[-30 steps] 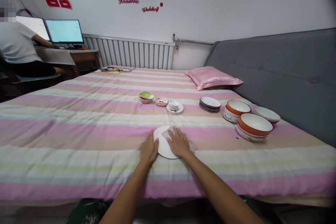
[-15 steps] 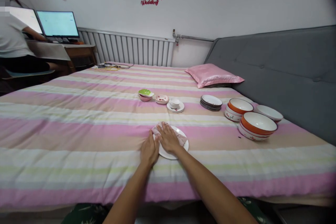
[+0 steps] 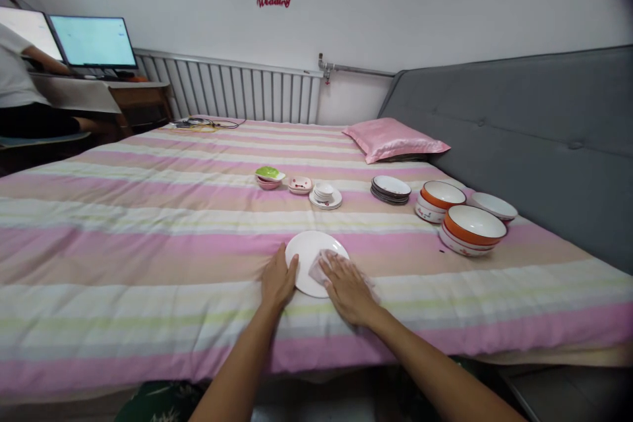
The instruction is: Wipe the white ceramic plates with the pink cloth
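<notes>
A white plate lies flat on the striped bedspread near the bed's front edge. My left hand rests flat on the cover with its fingertips against the plate's left rim. My right hand lies palm down on a small pinkish cloth, pressing it onto the plate's right front part. The fingers of both hands are stretched out.
Farther back on the bed stand a green dish on a pink one, a small pink dish, a stack of saucers, dark-rimmed plates and orange-and-white bowls. A pink pillow and grey headboard lie right. A person sits at monitors, far left.
My right hand has slid the cloth from the plate's far left part back toward me and to the right. The left hand has stayed at the rim. The view shifted slightly.
</notes>
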`<state>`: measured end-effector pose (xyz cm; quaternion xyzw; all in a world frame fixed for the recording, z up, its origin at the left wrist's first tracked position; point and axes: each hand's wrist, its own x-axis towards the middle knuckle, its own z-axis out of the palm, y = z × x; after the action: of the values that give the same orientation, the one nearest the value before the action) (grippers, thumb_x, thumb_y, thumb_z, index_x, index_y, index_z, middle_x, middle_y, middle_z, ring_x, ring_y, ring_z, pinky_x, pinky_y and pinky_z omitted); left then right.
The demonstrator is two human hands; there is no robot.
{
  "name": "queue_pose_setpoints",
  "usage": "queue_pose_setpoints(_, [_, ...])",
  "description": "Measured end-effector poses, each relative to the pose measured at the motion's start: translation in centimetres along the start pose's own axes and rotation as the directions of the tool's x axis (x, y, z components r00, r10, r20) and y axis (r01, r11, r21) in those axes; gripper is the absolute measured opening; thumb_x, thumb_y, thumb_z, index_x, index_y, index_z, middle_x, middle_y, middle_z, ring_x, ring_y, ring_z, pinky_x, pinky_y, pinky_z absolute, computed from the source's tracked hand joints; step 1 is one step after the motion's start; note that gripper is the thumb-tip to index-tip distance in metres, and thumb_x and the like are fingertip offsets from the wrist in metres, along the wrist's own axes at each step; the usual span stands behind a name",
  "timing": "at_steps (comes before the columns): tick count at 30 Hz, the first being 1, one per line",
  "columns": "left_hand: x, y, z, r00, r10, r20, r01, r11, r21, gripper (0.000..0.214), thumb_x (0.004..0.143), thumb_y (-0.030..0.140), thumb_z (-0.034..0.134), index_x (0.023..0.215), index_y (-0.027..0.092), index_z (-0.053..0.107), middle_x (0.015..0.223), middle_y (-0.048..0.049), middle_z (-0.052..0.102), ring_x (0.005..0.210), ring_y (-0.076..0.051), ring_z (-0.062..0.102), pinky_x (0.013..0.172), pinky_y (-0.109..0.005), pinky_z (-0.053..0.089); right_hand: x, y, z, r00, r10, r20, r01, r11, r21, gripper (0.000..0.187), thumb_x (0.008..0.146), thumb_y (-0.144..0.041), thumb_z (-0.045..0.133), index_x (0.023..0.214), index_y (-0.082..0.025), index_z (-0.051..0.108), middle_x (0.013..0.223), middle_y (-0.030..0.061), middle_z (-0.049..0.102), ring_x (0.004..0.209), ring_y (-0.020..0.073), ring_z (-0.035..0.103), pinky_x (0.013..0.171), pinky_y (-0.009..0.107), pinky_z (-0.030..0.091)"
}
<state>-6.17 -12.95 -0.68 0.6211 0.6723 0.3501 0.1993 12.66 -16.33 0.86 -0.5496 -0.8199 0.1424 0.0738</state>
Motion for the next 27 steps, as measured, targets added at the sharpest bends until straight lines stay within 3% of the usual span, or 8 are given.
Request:
queue_pose_setpoints(3, [-0.1, 0.2, 0.0, 1.000, 0.021, 0.005, -0.021, 1.000, -0.012, 0.055, 0.086, 0.040, 0.040, 0.134, 0.012, 0.040, 0.132, -0.0162, 0.051, 0.121, -0.031, 0.046, 0.100, -0.044, 0.031, 2.2, 0.4, 0.6, 0.981, 0.186, -0.050, -0.186, 0.982, -0.006, 0.054, 0.093, -0.034, 0.023, 0.145, -0.022, 0.015, 0.153, 0.0019, 0.002, 0.140, 0.0225, 0.000, 0.111, 0.043, 0.005])
queue_pose_setpoints(5, [-0.2, 0.2, -0.1, 1.000, 0.019, 0.009, -0.019, 0.999, -0.041, 0.052, 0.085, 0.036, 0.041, 0.133, 0.015, 0.041, 0.129, -0.0144, 0.054, 0.119, -0.030, 0.048, 0.100, -0.044, 0.032, 3.9, 0.5, 0.9, 0.967, 0.245, -0.072, -0.244, 0.969, 0.032, 0.055, 0.092, -0.033, 0.026, 0.144, -0.019, 0.018, 0.153, 0.0045, 0.004, 0.140, 0.0230, 0.001, 0.110, 0.042, 0.005])
queue_pose_setpoints(11, [0.6, 0.0, -0.3, 0.998, -0.026, 0.052, 0.038, 0.971, -0.238, 0.050, 0.073, 0.024, 0.053, 0.123, 0.019, 0.052, 0.123, -0.0107, 0.059, 0.112, -0.030, 0.053, 0.096, -0.044, 0.036, 7.6, 1.2, 0.5, 0.956, 0.246, -0.158, -0.218, 0.960, 0.174, 0.052, 0.090, -0.027, 0.032, 0.141, -0.020, 0.029, 0.152, 0.0050, 0.014, 0.138, 0.0208, 0.015, 0.109, 0.037, 0.011])
queue_pose_setpoints(17, [1.8, 1.1, 0.0, 0.981, -0.062, 0.184, 0.153, 0.830, -0.536, 0.038, 0.070, 0.029, 0.055, 0.099, 0.006, 0.063, 0.092, -0.0153, 0.071, 0.078, -0.027, 0.066, 0.069, -0.038, 0.051, 9.6, 2.5, -0.4, 0.898, 0.333, -0.287, -0.212, 0.901, 0.379, 0.048, 0.091, -0.026, 0.022, 0.133, -0.012, 0.043, 0.134, 0.0110, 0.048, 0.124, 0.0201, 0.041, 0.104, 0.033, 0.026])
queue_pose_setpoints(20, [3.1, 2.6, 0.2, 0.984, -0.088, 0.155, 0.167, 0.754, -0.635, 0.046, 0.073, 0.038, 0.055, 0.104, 0.006, 0.060, 0.091, -0.0163, 0.070, 0.075, -0.026, 0.066, 0.063, -0.036, 0.052, 10.6, 3.8, -1.7, 0.872, 0.345, -0.348, -0.142, 0.857, 0.495, 0.047, 0.090, -0.030, 0.024, 0.125, -0.013, 0.050, 0.125, 0.0102, 0.056, 0.115, 0.0199, 0.050, 0.097, 0.031, 0.035])
queue_pose_setpoints(23, [5.9, 5.0, 0.4, 0.992, -0.078, 0.096, 0.123, 0.702, -0.702, 0.050, 0.073, 0.045, 0.056, 0.109, 0.010, 0.059, 0.093, -0.0129, 0.070, 0.077, -0.025, 0.066, 0.063, -0.034, 0.052, 12.1, 5.4, -4.3, 0.837, 0.321, -0.443, -0.012, 0.820, 0.572, 0.047, 0.090, -0.033, 0.022, 0.121, -0.016, 0.052, 0.120, 0.0078, 0.060, 0.109, 0.0182, 0.054, 0.092, 0.029, 0.040])
queue_pose_setpoints(26, [10.1, 7.7, 0.7, 0.999, -0.037, 0.008, 0.031, 0.678, -0.734, 0.051, 0.071, 0.050, 0.059, 0.107, 0.014, 0.062, 0.089, -0.0077, 0.071, 0.076, -0.022, 0.065, 0.062, -0.030, 0.050, 14.4, 6.9, -8.0, 0.778, 0.305, -0.550, 0.131, 0.777, 0.615, 0.047, 0.091, -0.033, 0.019, 0.119, -0.018, 0.053, 0.119, 0.0054, 0.060, 0.108, 0.0170, 0.054, 0.092, 0.030, 0.040])
queue_pose_setpoints(27, [11.5, 8.5, 0.9, 1.000, -0.017, -0.024, -0.006, 0.678, -0.735, 0.051, 0.071, 0.051, 0.060, 0.106, 0.014, 0.064, 0.087, -0.0064, 0.071, 0.075, -0.022, 0.065, 0.062, -0.029, 0.050, 15.3, 7.4, -9.2, 0.735, 0.313, -0.601, 0.241, 0.708, 0.664, 0.045, 0.090, -0.033, 0.024, 0.117, -0.016, 0.055, 0.120, 0.0068, 0.059, 0.109, 0.0186, 0.053, 0.093, 0.032, 0.039])
